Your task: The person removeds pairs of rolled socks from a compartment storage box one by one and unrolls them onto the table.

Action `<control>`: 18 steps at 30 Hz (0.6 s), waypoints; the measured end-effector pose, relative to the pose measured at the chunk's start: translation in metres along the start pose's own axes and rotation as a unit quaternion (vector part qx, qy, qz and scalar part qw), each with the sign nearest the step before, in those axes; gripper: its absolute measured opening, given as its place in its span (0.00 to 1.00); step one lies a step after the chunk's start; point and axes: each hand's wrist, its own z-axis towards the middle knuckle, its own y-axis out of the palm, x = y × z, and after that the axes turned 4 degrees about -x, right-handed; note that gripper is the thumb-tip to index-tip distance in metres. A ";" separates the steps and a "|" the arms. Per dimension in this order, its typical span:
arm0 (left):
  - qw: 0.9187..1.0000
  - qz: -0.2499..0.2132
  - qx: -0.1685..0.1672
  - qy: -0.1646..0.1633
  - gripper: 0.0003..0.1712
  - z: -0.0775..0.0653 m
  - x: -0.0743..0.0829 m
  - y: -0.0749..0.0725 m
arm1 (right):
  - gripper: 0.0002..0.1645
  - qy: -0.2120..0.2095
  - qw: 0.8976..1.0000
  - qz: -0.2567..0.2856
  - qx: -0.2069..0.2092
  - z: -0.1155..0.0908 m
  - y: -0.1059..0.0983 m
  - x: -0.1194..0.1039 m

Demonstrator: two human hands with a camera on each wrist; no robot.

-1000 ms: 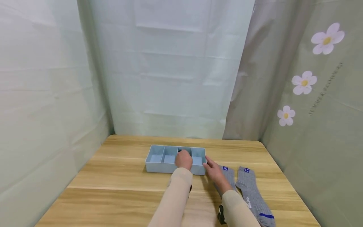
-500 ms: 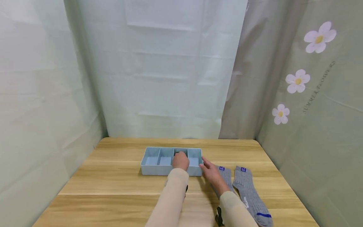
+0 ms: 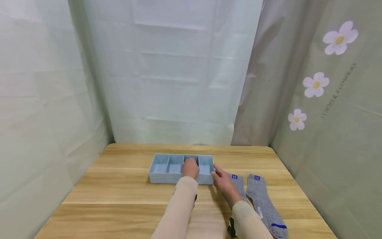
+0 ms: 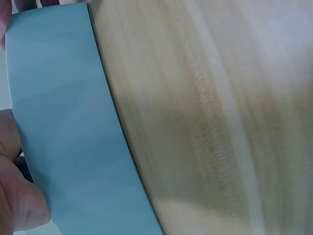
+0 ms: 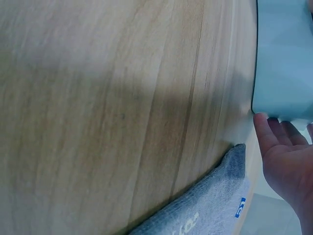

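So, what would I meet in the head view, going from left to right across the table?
Blue tray's leftmost compartment, second compartment, left hand, rightmost compartment, right hand, rightmost grey sock.

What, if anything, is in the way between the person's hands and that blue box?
Nothing visible. The left hand reaches into the blue box, third compartment from the left, and the right hand touches its right end. The grey socks lie to the right, not between.

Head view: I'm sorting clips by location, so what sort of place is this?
Probably a small screened-off booth for tabletop work: pale sheets hang on three sides, white flowers are printed on the right-hand one, and a wood-grain table stands between them.
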 end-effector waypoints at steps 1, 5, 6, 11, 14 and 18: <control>1.000 -0.003 0.004 0.002 0.11 -0.001 -0.001 0.000 | 0.30 -0.003 1.000 -0.002 0.000 0.000 0.001 0.000; 0.999 -0.034 0.022 0.010 0.08 -0.002 -0.005 -0.002 | 0.30 -0.028 1.000 -0.006 0.007 -0.001 0.002 0.000; 0.998 -0.047 0.028 0.013 0.05 -0.002 -0.005 -0.003 | 0.29 -0.028 1.000 -0.006 0.009 -0.001 0.001 0.001; 0.993 -0.105 0.026 0.038 0.10 -0.002 -0.003 -0.015 | 0.30 -0.005 1.000 -0.011 0.008 -0.002 0.000 0.002; 0.990 -0.133 -0.006 0.038 0.21 -0.002 -0.003 -0.029 | 0.30 0.010 1.000 -0.024 0.008 -0.003 -0.001 0.001; 0.986 -0.161 -0.024 0.039 0.29 0.001 -0.004 -0.049 | 0.30 0.012 0.998 -0.051 0.017 -0.001 0.000 -0.005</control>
